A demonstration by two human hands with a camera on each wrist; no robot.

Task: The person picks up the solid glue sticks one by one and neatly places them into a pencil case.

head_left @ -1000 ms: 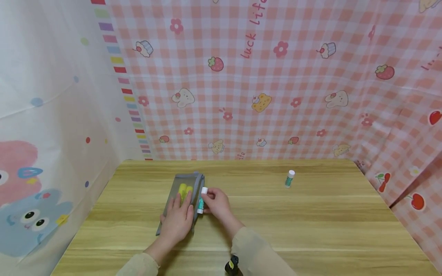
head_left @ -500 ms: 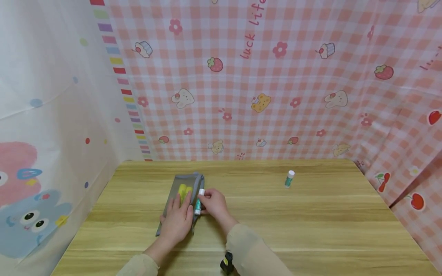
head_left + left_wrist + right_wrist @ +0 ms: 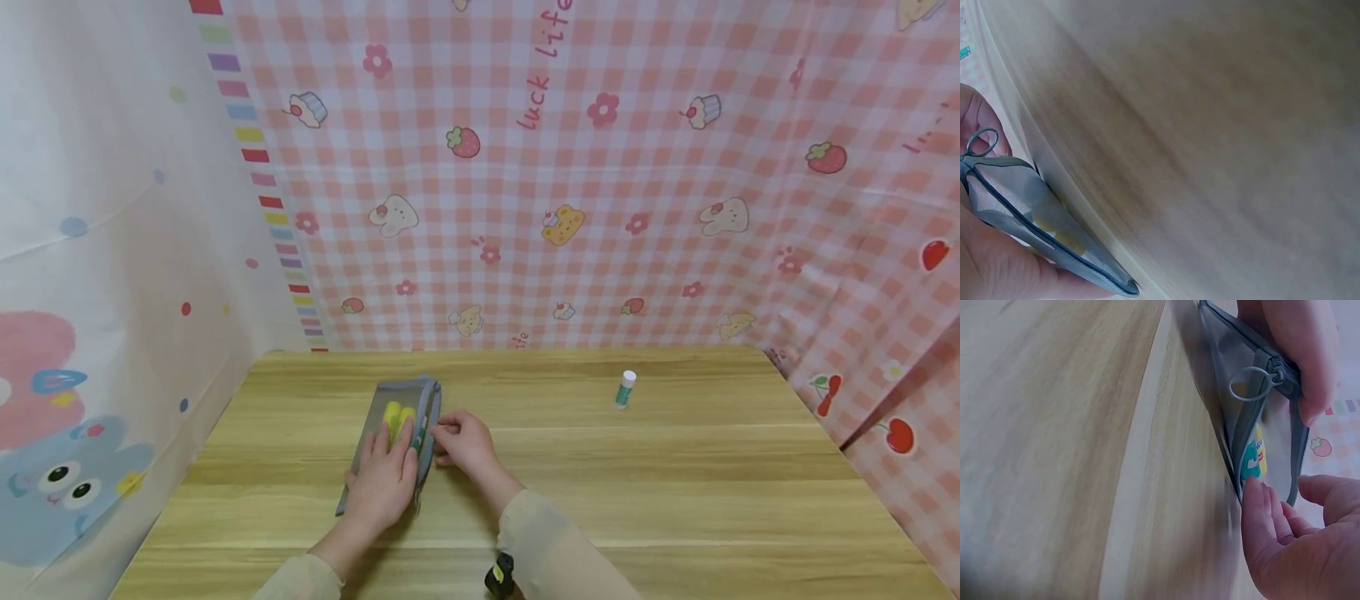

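Observation:
A grey mesh zip pouch (image 3: 375, 400) lies on the table with its zipped side gaping to the right. Yellow cylinders (image 3: 393, 412) show through the mesh. My left hand (image 3: 382, 479) rests on the pouch, its fingers straight across the mesh. At the mouth is my right hand (image 3: 467, 446); in the right wrist view its fingertips reach into the opening, with the thumb apart near the rim. A green-and-white glue stick (image 3: 1251, 461) sits just inside the mouth, right at those fingertips. The zipper's ring pull (image 3: 1249, 384) hangs at the pouch's near end.
Another glue stick (image 3: 626, 390), white-capped and green-labelled, stands upright at the back right of the wooden table (image 3: 675, 483). A pink checked cloth (image 3: 525, 183) hangs behind the table, and a white printed cloth (image 3: 150, 250) hangs at the left.
The glue stick pinched by my right hand has moved left into the pouch's mouth, and the fingers have let it go. My left hand has stayed on the pouch.

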